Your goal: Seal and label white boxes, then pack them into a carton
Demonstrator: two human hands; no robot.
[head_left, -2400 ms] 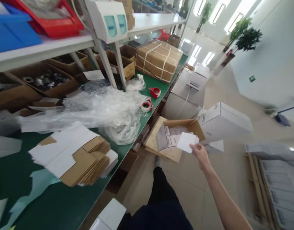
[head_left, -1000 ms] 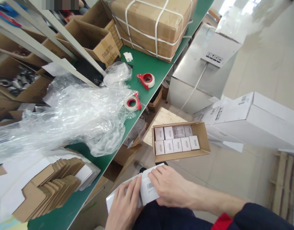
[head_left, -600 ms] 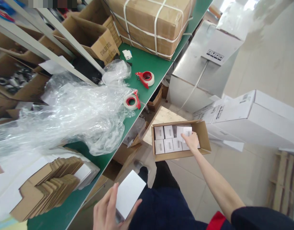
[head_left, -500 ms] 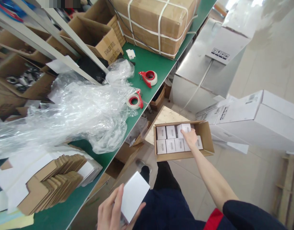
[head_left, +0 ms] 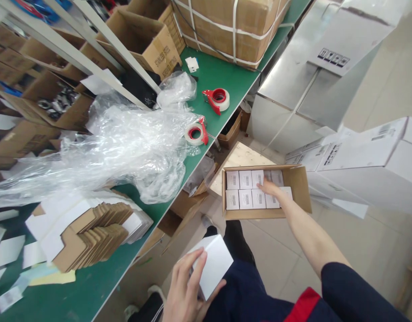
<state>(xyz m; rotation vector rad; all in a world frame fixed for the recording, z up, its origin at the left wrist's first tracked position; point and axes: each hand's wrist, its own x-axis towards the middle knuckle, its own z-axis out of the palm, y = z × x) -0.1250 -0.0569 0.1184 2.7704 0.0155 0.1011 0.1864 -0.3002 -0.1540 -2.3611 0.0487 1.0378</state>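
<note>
My left hand (head_left: pixel 189 284) is closed around a plain white box (head_left: pixel 215 264), held tilted in front of my body. My right hand (head_left: pixel 272 188) reaches into an open brown carton (head_left: pixel 301 190), its fingers closed at the right edge of a small white box (head_left: pixel 257 178) with a printed label. Several like boxes stand in two rows inside, such as the white box (head_left: pixel 232 199) at the near left corner. The hand covers part of the boxes behind it. Beneath the carton is a pale wooden board (head_left: pixel 237 154).
On the green table (head_left: pixel 241 82) lie a tape dispenser (head_left: pixel 217 99), a second tape dispenser (head_left: pixel 196 133), clear plastic wrap (head_left: pixel 132 152) and folded cardboard pieces (head_left: pixel 95 237). A strapped carton (head_left: pixel 219 29) stands at the back. White cartons (head_left: pixel 363 147) are at right.
The small white box by my right hand now sits in line with the back row. My left hand and its box have shifted right and slightly up in view. The camera view has turned slightly.
</note>
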